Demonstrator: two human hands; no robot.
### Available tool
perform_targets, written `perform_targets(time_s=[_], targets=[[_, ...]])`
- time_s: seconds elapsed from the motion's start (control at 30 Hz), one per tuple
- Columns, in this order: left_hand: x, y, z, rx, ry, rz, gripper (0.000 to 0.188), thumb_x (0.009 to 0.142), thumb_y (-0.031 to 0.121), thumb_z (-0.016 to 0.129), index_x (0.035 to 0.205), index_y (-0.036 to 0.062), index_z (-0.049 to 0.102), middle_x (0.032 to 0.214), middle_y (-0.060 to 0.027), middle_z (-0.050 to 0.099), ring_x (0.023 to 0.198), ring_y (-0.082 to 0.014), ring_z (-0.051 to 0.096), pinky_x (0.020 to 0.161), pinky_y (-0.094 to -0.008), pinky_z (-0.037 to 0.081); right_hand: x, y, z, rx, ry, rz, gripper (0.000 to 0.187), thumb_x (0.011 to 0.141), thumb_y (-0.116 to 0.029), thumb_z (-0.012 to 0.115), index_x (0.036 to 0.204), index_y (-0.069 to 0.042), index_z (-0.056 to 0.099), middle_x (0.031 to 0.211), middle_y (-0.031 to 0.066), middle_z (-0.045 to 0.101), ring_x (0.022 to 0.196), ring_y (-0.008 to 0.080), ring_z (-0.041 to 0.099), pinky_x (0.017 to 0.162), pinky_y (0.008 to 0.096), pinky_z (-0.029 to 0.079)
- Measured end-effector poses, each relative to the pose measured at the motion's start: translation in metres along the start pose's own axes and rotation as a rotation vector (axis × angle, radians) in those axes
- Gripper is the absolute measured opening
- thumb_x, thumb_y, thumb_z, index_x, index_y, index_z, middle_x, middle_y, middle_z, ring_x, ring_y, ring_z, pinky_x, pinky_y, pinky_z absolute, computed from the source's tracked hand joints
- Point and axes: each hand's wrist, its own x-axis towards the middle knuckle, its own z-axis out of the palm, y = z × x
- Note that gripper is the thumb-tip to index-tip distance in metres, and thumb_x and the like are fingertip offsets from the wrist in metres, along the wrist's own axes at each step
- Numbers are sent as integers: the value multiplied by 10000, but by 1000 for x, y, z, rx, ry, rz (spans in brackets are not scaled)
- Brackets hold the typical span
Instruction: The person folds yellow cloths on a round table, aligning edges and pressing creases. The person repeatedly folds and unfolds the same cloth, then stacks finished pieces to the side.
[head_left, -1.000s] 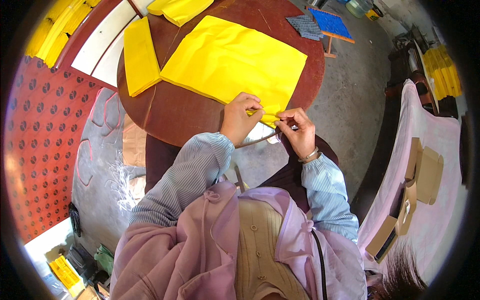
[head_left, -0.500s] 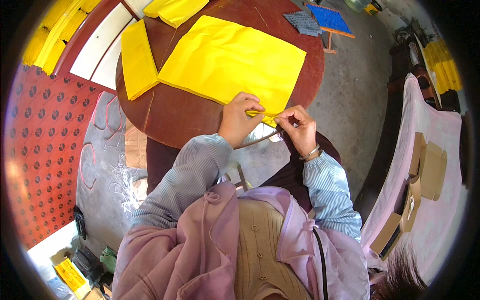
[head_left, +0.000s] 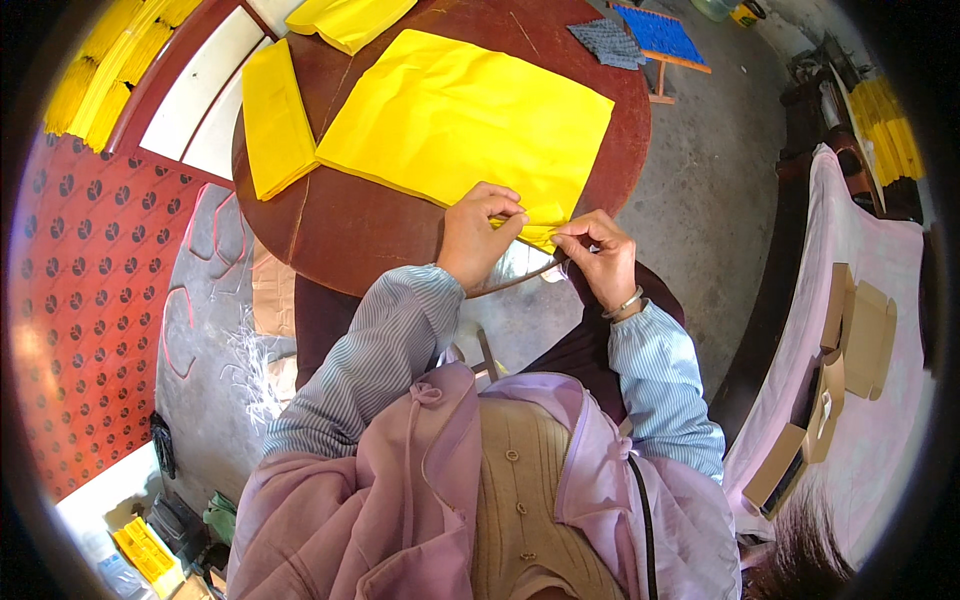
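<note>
Head cam, looking down: big yellow fabric sheet [head_left: 470, 120] lying flat on a round reddish-brown table [head_left: 380, 245], and both hands are down at its near right corner. That corner is basically the whole story here. From the fingers, almost all of the sheet stretches off to the far left, with its long axis running left to right and slanting nearer toward the right end. The right hand [head_left: 602, 262] is the closer one to the corner tip, thumb and index pinched together on it. The left hand [head_left: 478, 235] sits just left along the near edge, thumb and index curled in close together with some yellow showing by them; can't tell if they're actually clamped on the fabric or just resting there. Also can't really tell whether the corner pokes out past the table's rim.

Other stuff on the table: a folded yellow strip [head_left: 275, 120] to the left, touching or nearly touching the sheet's left corner, and another yellow piece [head_left: 350, 20] on the far side.

Compared with half a second ago, honestly not much. Sheet hasn't visibly moved, both hands are at the same corner, and the gap between the fingertips looks a hair wider, if anything.
</note>
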Motion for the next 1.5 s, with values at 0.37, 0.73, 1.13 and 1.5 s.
perform_targets(time_s=[0.37,0.73,1.13,1.5], targets=[[-7,-1,8,131,74,188,154,833,50,821,969,5,766,1116,-109,719,1010,-267,730,889,-341,584,-1,2,3,18,16,20,151,873,-31,866,995,-19,777,887,19,685,755,99,655,685,253,546],[-2,1,5,12,40,11,141,884,82,824,974,-18,781,1142,-127,741,1017,-230,736,907,-320,583,-1,-1,-2,-4,-5,-46,125,863,9,856,968,-7,791,928,47,726,831,146,671,744,292,548],[-6,0,2,93,11,181,138,838,73,824,951,7,780,1167,-130,707,1034,-276,721,915,-340,579,0,5,2,9,18,5,119,870,-42,872,959,-20,797,891,32,709,763,110,672,682,260,552],[-3,2,4,-9,38,14,115,893,90,803,940,-12,779,1141,-117,730,985,-240,741,891,-328,592,-1,1,0,-19,1,-80,127,871,-23,861,981,-14,798,902,37,715,794,119,683,688,267,555]])
